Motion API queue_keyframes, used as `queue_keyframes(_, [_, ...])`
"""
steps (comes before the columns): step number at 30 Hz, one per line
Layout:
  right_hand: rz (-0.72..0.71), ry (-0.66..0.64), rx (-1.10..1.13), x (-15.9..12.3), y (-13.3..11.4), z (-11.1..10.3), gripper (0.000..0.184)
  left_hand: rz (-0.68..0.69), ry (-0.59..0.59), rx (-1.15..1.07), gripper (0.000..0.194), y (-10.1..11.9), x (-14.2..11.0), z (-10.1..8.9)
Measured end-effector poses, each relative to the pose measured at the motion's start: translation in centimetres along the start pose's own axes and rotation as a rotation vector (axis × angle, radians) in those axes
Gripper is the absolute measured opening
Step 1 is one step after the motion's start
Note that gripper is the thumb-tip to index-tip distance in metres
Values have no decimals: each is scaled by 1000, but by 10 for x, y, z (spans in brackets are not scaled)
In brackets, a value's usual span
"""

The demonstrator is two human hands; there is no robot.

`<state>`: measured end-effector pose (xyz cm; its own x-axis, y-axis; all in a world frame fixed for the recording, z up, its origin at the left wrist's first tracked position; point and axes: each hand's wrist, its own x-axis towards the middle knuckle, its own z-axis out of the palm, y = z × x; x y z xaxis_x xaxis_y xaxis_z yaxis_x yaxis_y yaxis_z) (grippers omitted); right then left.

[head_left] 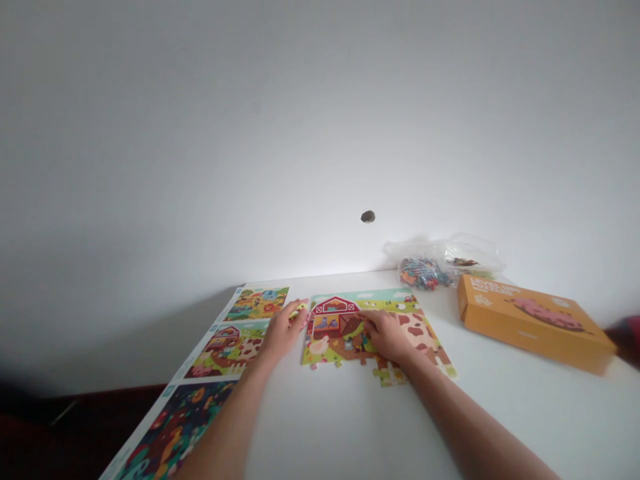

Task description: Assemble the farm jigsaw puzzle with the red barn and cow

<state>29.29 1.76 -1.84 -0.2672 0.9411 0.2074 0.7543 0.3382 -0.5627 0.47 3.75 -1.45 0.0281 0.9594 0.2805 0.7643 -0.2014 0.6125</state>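
Note:
A partly assembled farm jigsaw puzzle (400,307) with a red barn and a spotted cow lies flat on the white table (350,427). My left hand (283,331) rests at the puzzle's left edge, fingers stretched toward the barn and touching the border. My right hand (387,335) lies palm down on the middle of the puzzle, fingers pressed flat on the pieces near the barn door. Neither hand grips anything that I can see.
A long printed sheet (220,353) with several reference pictures runs along the table's left edge. An orange puzzle box (530,323) lies at the right. Clear plastic bags of loose pieces (440,265) sit at the back by the white wall.

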Motion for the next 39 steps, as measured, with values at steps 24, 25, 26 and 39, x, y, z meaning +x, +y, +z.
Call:
queue_keyframes(24, [-177, 35, 358, -6, -25, 0, 28, 40, -375, -463, 29, 59, -29, 20])
queue_keyframes(25, [-186, 60, 298, -7, -25, -4, 28, 10, -388, -474, 31, 59, -28, 20])
queue_keyframes(26, [-182, 92, 214, -9, -25, -10, 29, -23, -405, -481, 34, 59, -28, 19])
queue_keyframes(39, [-50, 368, -945, -118, 140, -166, 84, -54, -410, -501, 35, 61, -25, 23])
